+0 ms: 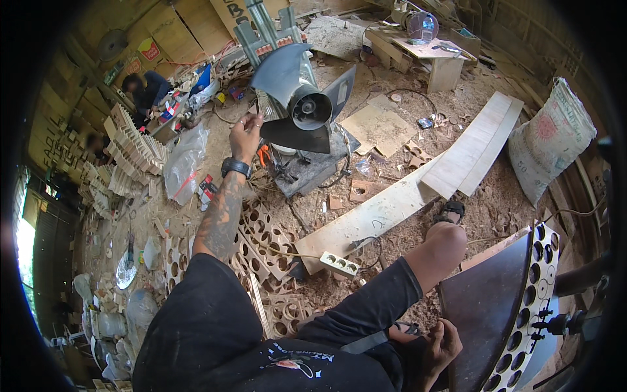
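My left hand (pixel 245 136) reaches forward, a dark watch (pixel 236 168) on its wrist. Its fingers are curled together beside the tip of a dark blade on a three-bladed fan (pixel 312 108). Whether they touch the blade, or pinch something small, I cannot make out. The fan has no guard, and its round hub faces me. It stands above a grey metal box-like base (pixel 320 171), with orange-handled pliers (pixel 263 155) at its left side. My right hand (pixel 444 349) rests low near my leg, fingers curled in, with no object showing in it.
A white power strip (pixel 339 264) and its cables lie near my knee. Long pale boards (pixel 372 215) cross the sawdust floor. A full sack (pixel 552 140) stands at the right. Perforated wood panels (pixel 268 242) lie left of the boards. Other people (pixel 147 91) sit at the far left.
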A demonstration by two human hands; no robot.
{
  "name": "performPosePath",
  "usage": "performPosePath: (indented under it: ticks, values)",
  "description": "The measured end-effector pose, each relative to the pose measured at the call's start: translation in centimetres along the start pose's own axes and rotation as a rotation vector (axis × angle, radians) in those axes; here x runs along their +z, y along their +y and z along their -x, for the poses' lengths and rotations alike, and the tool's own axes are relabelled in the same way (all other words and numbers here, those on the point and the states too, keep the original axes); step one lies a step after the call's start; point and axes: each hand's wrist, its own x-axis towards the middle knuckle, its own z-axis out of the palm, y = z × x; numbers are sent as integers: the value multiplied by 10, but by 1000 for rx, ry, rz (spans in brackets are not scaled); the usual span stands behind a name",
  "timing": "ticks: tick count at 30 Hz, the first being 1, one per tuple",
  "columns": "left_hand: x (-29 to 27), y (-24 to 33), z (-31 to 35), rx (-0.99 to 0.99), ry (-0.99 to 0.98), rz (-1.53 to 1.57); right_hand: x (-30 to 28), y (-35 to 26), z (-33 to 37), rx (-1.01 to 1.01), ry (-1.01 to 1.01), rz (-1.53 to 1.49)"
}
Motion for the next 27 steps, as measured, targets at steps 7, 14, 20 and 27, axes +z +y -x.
performPosePath:
  ticks: [7,14,20,27]
  values:
    - [-3,-27,6,187,99,-297,-3,0,-2,5,7,33]
    - [-4,-52,-5,-15,212,25,0,0,-2,-11,-10,8]
    - [-9,-59,-16,-283,48,290,2,0,-1,7,-27,35]
    - [-10,-46,-13,-322,49,381,3,-5,-6,-33,-31,58]
